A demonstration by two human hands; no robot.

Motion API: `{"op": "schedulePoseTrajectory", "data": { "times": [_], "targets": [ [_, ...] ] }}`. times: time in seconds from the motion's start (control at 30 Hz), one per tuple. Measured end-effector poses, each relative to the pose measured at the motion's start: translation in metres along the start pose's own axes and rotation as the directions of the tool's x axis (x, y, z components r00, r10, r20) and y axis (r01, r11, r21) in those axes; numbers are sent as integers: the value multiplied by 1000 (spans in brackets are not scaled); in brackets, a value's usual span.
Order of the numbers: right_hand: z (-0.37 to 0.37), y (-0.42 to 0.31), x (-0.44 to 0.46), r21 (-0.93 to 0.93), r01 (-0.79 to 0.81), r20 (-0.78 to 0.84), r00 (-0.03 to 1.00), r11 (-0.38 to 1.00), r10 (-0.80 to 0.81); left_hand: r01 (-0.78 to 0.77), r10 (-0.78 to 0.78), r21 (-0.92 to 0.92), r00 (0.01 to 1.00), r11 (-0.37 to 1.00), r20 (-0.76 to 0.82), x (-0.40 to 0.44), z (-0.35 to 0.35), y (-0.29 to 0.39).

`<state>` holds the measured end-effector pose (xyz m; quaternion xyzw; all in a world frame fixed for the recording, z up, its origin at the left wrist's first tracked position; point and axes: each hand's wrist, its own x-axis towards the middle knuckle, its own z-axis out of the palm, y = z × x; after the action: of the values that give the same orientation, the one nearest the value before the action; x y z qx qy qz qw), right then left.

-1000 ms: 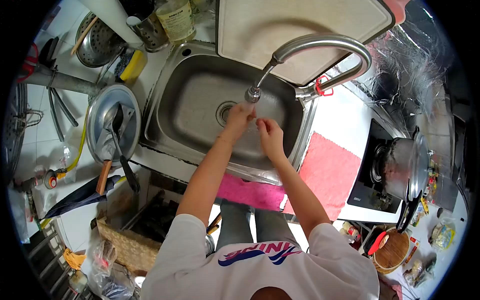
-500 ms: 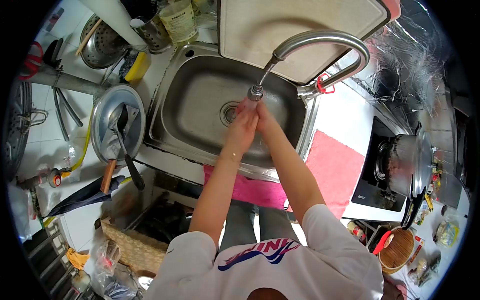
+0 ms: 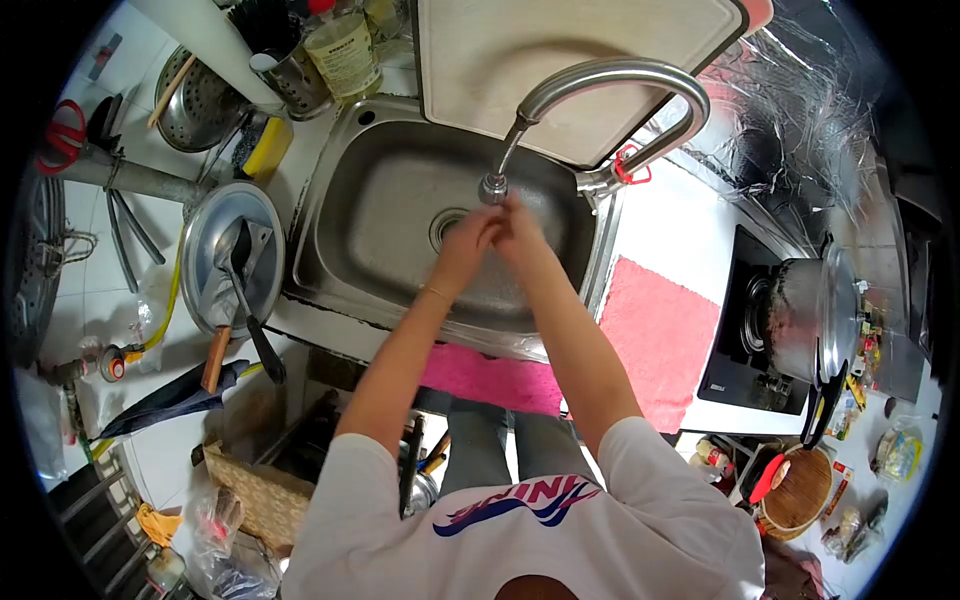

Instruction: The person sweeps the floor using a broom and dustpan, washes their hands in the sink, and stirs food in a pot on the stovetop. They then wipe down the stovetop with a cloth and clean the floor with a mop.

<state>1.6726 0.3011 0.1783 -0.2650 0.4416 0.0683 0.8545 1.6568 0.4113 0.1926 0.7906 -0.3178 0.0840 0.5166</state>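
Just below the outlet of the curved metal faucet, my left hand and my right hand are together over the steel sink. Their fingers touch or overlap and are smeared by motion, so their exact shape is hidden. No object shows between them. The sink's drain lies beside my left hand. A pink cloth hangs over the front edge of the sink, beneath my forearms.
A metal basin with spoons stands left of the sink, near a yellow sponge. A cutting board leans behind. At right are a salmon cloth and a pot on the stove.
My hands were apart a second ago, then pressed together under the faucet. Now they remain close, with fingers blurred. The whole view has shifted slightly.
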Motion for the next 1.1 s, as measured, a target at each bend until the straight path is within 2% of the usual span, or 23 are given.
{"op": "schedulePoseTrajectory", "data": {
  "times": [0.03, 0.07, 0.1, 0.17, 0.27, 0.33, 0.4, 0.43, 0.47, 0.5, 0.57, 0.63, 0.67, 0.7, 0.73, 0.8, 0.83, 0.87, 0.9, 0.97, 1.03, 1.07, 1.1],
  "targets": [
    [-5, -7, -14, -44, 92, 58, 994, 995, -90, 359, -374, -249, 927, 900, -15, 5, 6, 1],
    [-9, -15, -27, -84, 189, 118, 977, 978, -178, 628, -686, -472, 725, 619, 65, 10, 12, 1],
    [-14, -21, -37, -84, 192, 114, 977, 978, -182, 628, -685, -475, 725, 617, 69, 14, 15, 4],
    [-27, -34, -52, -89, 344, 177, 929, 935, -325, 529, -754, -777, 648, 341, 110, 22, 23, 10],
    [-39, -57, -63, -40, 428, 200, 889, 903, -413, 498, -818, -835, 565, 236, 106, 27, 34, 5],
    [-35, -68, -75, 20, 382, 138, 914, 924, -381, 486, -766, -852, 617, 194, 177, 22, 35, -4],
    [-50, -78, -61, 92, 360, 185, 910, 929, -371, 484, -703, -861, 666, 154, 249, 15, 35, -12],
    [-54, -84, -59, 154, 331, 234, 903, 931, -360, 476, -712, -879, 621, 11, 328, 11, 34, -13],
    [-59, -88, -57, 95, 356, 216, 904, 930, -368, 456, -709, -880, 577, -133, 406, 6, 33, -14],
    [-56, -84, -63, 101, 354, 214, 905, 930, -368, 462, -709, -877, 575, -130, 408, 4, 33, -9],
    [-47, -71, -77, -13, 461, 213, 868, 887, -448, 623, -752, -782, 510, -12, 419, 7, 37, 12],
    [-55, -43, -79, 15, 414, 262, 877, 910, -403, 585, -753, -810, 515, -41, 409, 20, 36, 52],
    [-62, -27, -75, 217, 166, 366, 900, 962, -237, 541, -755, -838, 520, -70, 399, 24, 34, 68],
    [-66, -14, -74, 371, -115, 495, 864, 921, -91, 539, -753, -840, 523, -70, 398, 26, 32, 76],
    [-66, -5, -80, 368, -115, 497, 863, 923, -91, 514, -743, -847, 512, -137, 431, 26, 31, 82],
    [-65, 9, -92, 449, -23, 330, 933, 893, -142, 487, -730, -852, 508, -194, 457, 22, 28, 84],
    [-63, 5, -103, 451, -22, 336, 930, 892, -147, 398, -727, -877, 514, -268, 456, 16, 30, 78],
    [-64, -2, -115, 198, 61, 384, 913, 978, -135, 304, -724, -889, 518, -341, 455, 10, 33, 73],
    [-60, -8, -128, -66, 152, 428, 897, 986, -110, 307, -722, -891, 524, -335, 452, 12, 30, 77],
    [-57, -14, -141, -160, 206, 410, 904, 965, -126, 301, -765, -897, 474, -324, 435, 17, 26, 88],
    [-57, -21, -142, -520, 399, 489, 864, 756, -119, 321, -783, -903, 464, -287, 414, 21, 23, 95],
    [-58, -24, -144, -518, 409, 499, 858, 752, -123, 342, -804, -906, 447, -251, 392, 24, 21, 98],
    [-53, -27, -152, -574, 595, 593, 776, 562, -215, 339, -802, -909, 456, -245, 386, 27, 18, 102]
  ]
}}
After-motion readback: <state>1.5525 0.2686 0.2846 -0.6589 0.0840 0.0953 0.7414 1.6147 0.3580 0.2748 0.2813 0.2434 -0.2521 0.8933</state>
